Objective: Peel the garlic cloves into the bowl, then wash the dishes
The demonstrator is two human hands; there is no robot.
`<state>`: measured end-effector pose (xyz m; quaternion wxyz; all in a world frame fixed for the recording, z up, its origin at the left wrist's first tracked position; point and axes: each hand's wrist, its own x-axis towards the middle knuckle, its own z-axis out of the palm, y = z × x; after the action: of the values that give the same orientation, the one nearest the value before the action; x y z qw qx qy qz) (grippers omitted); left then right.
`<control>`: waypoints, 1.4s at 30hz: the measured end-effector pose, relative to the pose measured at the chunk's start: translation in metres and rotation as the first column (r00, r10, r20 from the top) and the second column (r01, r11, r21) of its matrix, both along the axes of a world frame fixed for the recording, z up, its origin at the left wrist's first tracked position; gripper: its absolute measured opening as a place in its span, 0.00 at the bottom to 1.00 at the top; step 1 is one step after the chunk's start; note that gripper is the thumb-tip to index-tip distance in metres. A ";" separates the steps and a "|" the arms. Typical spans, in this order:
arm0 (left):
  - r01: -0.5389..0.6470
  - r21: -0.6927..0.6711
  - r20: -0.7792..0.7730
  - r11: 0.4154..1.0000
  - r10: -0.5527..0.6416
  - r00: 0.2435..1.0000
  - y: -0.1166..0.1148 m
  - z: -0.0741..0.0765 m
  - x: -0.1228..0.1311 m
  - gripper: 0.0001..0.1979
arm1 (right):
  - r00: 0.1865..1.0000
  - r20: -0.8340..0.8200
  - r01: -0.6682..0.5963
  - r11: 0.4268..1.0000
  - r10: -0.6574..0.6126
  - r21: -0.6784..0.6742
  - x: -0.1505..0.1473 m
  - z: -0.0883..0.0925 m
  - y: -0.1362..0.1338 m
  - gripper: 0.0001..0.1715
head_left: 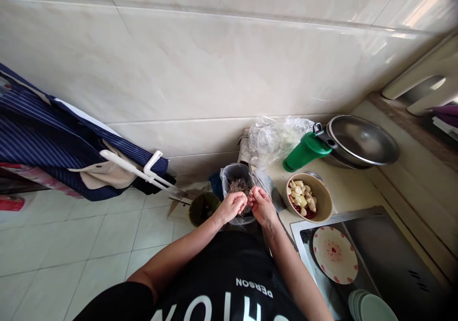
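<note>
Hovering over a bag-lined bin (234,178) of peelings, the left hand (232,206) and right hand (262,205) meet, fingers curled together on something too small to identify. Just right, on the counter (348,192), sits a bowl (319,207) of peeled garlic cloves (301,197), near a green bottle (305,151).

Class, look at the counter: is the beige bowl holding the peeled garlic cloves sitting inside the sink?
No. The beige bowl of garlic cloves stands on the counter, beside the sink, which holds a patterned plate.
</note>
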<state>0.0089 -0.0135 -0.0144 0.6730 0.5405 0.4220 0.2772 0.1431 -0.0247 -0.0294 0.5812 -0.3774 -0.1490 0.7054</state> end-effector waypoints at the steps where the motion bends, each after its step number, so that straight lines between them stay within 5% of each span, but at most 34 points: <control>1: 0.007 0.019 -0.014 1.000 -0.007 1.000 0.000 0.000 0.000 0.13 | 1.000 0.017 0.006 1.000 -0.006 -0.001 -0.002 0.000 0.000 0.14; 9: 0.039 0.196 -0.138 0.980 -0.012 0.990 -0.001 -0.002 -0.001 0.16 | 0.930 0.367 -0.003 0.997 -0.026 0.078 -0.012 0.003 -0.006 0.17; 21: -0.007 0.258 -0.151 0.966 0.048 0.987 -0.004 -0.001 -0.004 0.18 | 0.588 0.804 -0.174 0.956 -0.092 0.237 -0.010 0.015 -0.011 0.17; 25: -0.025 0.142 -0.068 0.990 0.035 0.997 -0.003 -0.002 -0.005 0.16 | 0.540 0.839 -0.238 0.944 -0.069 0.230 -0.009 0.007 -0.012 0.17; 31: 0.052 -0.018 0.037 0.998 -0.051 0.998 -0.003 0.001 -0.004 0.13 | 0.610 0.791 -0.211 0.951 -0.052 0.226 -0.006 0.002 -0.010 0.19; 37: 0.006 -0.048 0.062 0.999 -0.003 0.998 -0.005 -0.004 -0.001 0.17 | 0.479 0.870 -0.217 0.944 -0.117 0.247 -0.008 0.009 -0.010 0.20; 42: -0.084 -0.216 0.147 0.973 0.118 0.982 -0.007 -0.009 0.003 0.16 | 0.436 0.891 -0.197 0.952 -0.128 0.233 -0.015 0.010 -0.011 0.20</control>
<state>0.0123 -0.0201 -0.0231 0.7423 0.4210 0.4208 0.3076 0.1282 -0.0356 -0.0190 0.4486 -0.5967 -0.5483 0.3769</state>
